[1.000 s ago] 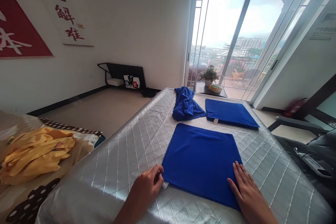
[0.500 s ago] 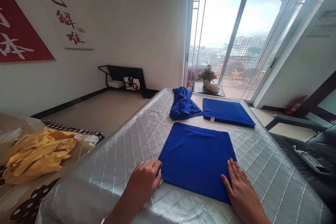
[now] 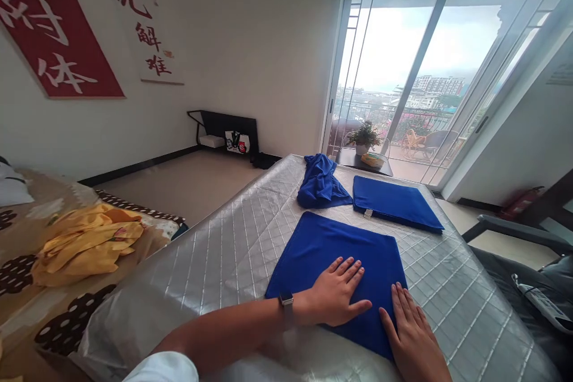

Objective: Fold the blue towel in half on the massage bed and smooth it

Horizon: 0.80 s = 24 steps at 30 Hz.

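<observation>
A blue folded cloth [image 3: 308, 256] lies flat, roughly square, on the silver quilted cover [image 3: 215, 250]. My left hand [image 3: 335, 292] rests open on top of it, fingers spread, with a dark watch on the wrist. On the cloth's right edge lies my right hand [image 3: 414, 325], also open and flat. Behind are a crumpled blue cloth [image 3: 320, 182] and, to its right, a neatly folded blue stack [image 3: 396, 203] with a white tag at its near corner. My left forearm hides part of the front cloth's near edge.
Yellow fabric [image 3: 89, 245] lies bunched on a patterned bedspread at the left. A black armchair [image 3: 505, 268] with a white power strip [image 3: 544, 304] borders the right side. Beyond the cover stand a small table with a potted plant [image 3: 364, 134] and a glass sliding door.
My left hand has let go of the cloth's left corner and moved right, onto its middle, opening flat. My right hand stays at the right edge. The view has shifted slightly.
</observation>
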{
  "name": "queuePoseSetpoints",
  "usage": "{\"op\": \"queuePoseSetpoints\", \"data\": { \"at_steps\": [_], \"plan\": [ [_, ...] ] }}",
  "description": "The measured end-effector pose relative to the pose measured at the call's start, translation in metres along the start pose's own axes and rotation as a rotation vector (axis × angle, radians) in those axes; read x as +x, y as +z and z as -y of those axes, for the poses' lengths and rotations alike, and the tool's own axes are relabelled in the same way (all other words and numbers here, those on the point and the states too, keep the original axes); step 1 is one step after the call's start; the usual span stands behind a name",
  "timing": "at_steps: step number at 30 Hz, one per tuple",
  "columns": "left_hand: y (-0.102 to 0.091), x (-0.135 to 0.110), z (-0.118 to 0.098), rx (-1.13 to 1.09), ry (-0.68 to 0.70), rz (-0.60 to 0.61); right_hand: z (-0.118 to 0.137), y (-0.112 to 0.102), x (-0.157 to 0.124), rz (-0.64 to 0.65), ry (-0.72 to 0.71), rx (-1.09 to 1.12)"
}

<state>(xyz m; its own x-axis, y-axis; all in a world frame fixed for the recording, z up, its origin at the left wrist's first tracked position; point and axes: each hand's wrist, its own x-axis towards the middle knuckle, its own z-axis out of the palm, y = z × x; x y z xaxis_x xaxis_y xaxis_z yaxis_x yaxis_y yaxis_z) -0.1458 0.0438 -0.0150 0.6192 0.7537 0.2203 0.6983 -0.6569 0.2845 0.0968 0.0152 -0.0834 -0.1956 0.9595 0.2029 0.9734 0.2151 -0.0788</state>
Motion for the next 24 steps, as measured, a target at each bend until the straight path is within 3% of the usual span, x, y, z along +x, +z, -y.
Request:
{"op": "queuePoseSetpoints", "data": {
  "at_steps": [8,12,17,21,24],
  "plan": [
    [-0.019,-0.078,0.065,0.114,-0.285,-0.002,0.002,-0.004,0.0,0.002,0.02,0.018],
    [-0.021,-0.112,0.085,0.145,-0.399,0.012,0.004,-0.004,-0.004,-0.029,0.006,0.001],
    [-0.017,-0.12,0.089,0.141,-0.402,-0.012,-0.001,-0.016,0.002,0.052,-0.073,-0.046],
    [-0.02,-0.118,0.085,0.133,-0.404,-0.043,-0.001,-0.034,0.045,0.099,0.011,-0.085],
    [-0.027,-0.118,0.08,0.11,-0.431,0.001,0.001,-0.035,0.081,0.096,0.065,-0.091]
  ]
}}
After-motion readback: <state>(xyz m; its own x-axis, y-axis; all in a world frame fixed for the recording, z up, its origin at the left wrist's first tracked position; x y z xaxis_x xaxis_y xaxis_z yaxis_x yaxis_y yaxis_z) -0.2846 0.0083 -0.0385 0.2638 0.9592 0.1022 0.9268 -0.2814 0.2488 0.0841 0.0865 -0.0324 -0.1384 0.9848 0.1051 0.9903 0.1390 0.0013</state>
